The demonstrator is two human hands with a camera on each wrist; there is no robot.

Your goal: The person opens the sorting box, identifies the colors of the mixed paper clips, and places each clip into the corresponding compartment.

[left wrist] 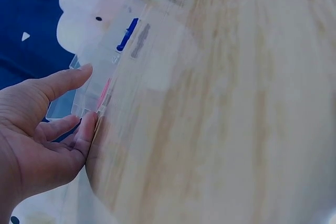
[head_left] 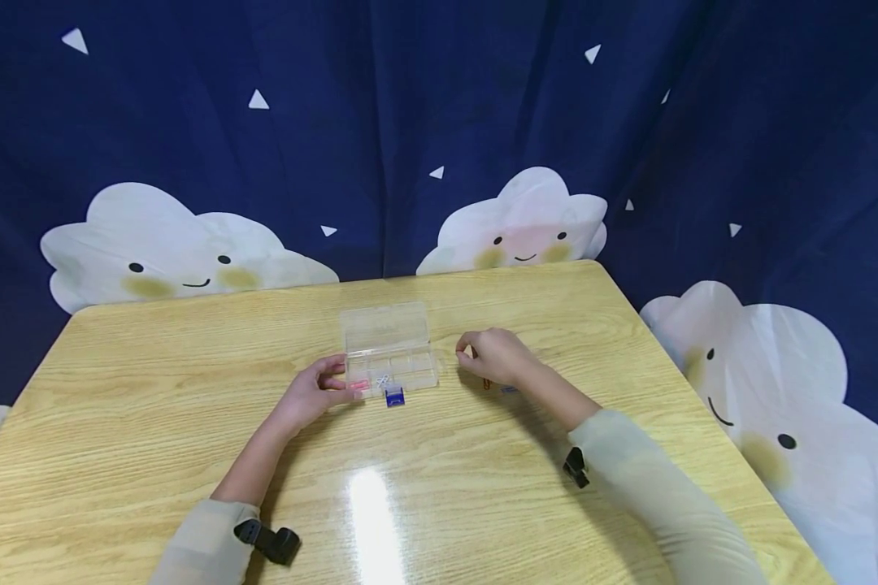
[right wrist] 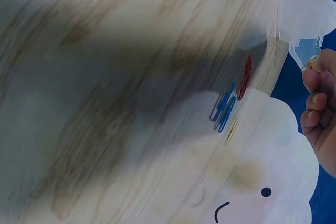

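A clear plastic compartment box (head_left: 413, 378) lies on the table with its lid (head_left: 385, 327) raised at the back. Pink paper clips (head_left: 359, 385) and white ones (head_left: 384, 379) sit in its front-left compartments, and a blue clasp (head_left: 395, 398) juts from the front edge. At the box's left end, my left hand (head_left: 315, 394) holds it, thumb at the front corner. Just right of the box, my right hand (head_left: 499, 355) pinches a small yellow paper clip (right wrist: 310, 63) between thumb and forefinger, mostly hidden by the fingertips.
On the table under my right hand lie red paper clips (right wrist: 244, 78), blue paper clips (right wrist: 223, 107) and a yellow one (right wrist: 231, 131). Behind the wooden table (head_left: 190, 406) hangs a dark blue curtain (head_left: 380, 122) with cloud faces.
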